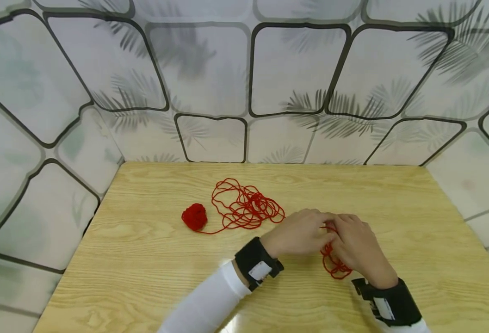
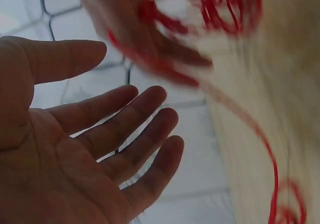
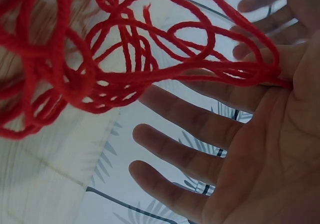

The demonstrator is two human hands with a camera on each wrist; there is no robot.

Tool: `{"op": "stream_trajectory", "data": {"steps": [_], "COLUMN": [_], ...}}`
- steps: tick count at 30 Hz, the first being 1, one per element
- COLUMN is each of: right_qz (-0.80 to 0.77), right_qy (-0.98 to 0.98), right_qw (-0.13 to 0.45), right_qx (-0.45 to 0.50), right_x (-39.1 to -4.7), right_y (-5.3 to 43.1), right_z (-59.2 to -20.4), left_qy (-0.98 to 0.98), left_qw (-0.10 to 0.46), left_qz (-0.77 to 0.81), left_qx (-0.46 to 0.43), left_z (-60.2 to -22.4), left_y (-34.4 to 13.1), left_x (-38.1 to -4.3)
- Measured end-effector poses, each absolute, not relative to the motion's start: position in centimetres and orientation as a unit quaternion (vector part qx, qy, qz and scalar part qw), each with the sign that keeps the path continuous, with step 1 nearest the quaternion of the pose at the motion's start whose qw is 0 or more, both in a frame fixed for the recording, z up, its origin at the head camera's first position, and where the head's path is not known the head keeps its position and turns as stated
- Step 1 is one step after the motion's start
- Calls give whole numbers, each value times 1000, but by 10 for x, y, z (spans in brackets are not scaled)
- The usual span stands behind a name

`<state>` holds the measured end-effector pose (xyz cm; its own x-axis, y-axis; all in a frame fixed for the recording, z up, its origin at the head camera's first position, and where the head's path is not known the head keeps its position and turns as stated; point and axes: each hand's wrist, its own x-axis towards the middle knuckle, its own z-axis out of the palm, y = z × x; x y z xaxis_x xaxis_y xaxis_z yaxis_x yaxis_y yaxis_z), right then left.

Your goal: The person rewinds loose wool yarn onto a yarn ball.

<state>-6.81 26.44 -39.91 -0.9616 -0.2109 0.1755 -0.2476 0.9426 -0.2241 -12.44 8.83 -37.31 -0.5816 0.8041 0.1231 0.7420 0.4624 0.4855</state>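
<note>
My right hand (image 1: 358,245) pinches a bunch of red yarn (image 3: 165,74) at the base of its thumb and forefinger. Its other fingers stretch out loosely in the right wrist view. Loops of this bunch hang under the palm in the head view. My left hand (image 1: 300,233) is beside the right, its fingertips overlapping it from above. In the left wrist view its palm is bare, with thumb and fingers spread and relaxed. A strand there runs from the right hand down toward more yarn (image 2: 274,184).
A loose tangle of red yarn (image 1: 252,206) lies on the wooden table (image 1: 144,277), left of my hands. One strand links it to a small red yarn ball (image 1: 194,216) further left. A patterned curtain (image 1: 211,69) surrounds the table's back and sides.
</note>
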Motion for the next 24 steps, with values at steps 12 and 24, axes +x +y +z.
{"op": "stream_trajectory", "data": {"steps": [12,24], "right_qz": [119,106], "right_qy": [-986,-989], "right_qw": [46,-23], "right_qx": [110,100], "right_x": [-65,-66], "right_y": [265,267], "right_z": [-398,-396], "left_qy": [855,816], "left_qw": [-10,-101], "left_qz": [315,519], "left_qx": [411,234], "left_z": [-378,-336], "left_y": [93,31], "left_x": [-111,-197]}}
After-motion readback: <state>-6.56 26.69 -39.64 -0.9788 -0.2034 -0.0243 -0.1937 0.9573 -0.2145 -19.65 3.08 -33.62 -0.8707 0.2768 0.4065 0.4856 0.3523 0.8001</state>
